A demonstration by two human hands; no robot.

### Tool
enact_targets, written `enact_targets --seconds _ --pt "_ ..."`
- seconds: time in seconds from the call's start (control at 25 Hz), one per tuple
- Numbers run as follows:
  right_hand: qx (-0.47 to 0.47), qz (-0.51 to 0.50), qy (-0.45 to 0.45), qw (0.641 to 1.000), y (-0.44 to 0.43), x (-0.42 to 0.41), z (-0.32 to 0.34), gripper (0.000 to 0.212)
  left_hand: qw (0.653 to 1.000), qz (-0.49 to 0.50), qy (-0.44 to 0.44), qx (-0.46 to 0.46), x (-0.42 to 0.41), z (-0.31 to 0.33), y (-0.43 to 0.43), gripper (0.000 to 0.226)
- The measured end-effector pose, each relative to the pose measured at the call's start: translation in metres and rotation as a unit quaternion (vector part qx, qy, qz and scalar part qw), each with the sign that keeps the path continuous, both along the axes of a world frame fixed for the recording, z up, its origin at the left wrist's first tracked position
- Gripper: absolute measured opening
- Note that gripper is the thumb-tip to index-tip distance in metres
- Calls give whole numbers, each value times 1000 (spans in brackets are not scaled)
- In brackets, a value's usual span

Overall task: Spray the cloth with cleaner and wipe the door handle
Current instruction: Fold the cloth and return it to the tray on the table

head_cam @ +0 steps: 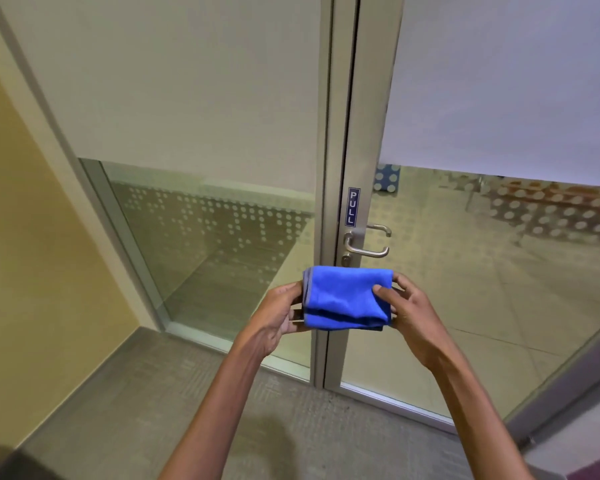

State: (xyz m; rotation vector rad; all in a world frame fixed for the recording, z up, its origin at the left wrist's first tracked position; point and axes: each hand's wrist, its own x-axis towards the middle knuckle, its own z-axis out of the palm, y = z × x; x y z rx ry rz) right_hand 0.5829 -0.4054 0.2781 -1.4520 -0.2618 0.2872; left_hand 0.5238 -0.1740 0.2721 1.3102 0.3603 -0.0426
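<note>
A folded blue cloth (347, 299) is held flat between both hands just below the door handle. My left hand (279, 315) grips its left edge, and my right hand (407, 310) pinches its right edge with the thumb on top. The silver lever door handle (366, 249) sits on the metal frame of a glass door (465, 271), a short way above the cloth and not touching it. A second lever on the far side of the glass shows just above it. No spray bottle is in view.
A blue PULL sign (353, 206) is fixed above the handle. A keyhole (345, 260) sits just below the lever. A fixed glass panel (215, 244) with dotted frosting stands to the left, beside a yellow wall (32, 237). Grey carpet (153, 410) lies underfoot.
</note>
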Motion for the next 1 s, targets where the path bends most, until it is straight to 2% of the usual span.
enact_targets --seconds 0.24,0.44,0.6,0.76,0.88,1.0 --pt "-16 35 -9 999 59 -15 1 22 996 78 21 -30 -41 -8 44 46" --pt "-10 130 39 991 133 -40 -12 37 986 164 8 11 -111 -15 97 25" --pt "-29 226 54 972 194 -81 -33 50 958 287 -7 25 -187 -29 131 19" --pt "-63 257 55 963 246 -146 -57 35 925 375 2 63 -272 -49 150 17" --pt "-87 298 46 950 274 -195 -74 22 919 389 19 64 -336 -62 160 24" --pt "-119 347 51 929 294 -241 -93 21 914 397 60 63 -401 -77 165 28"
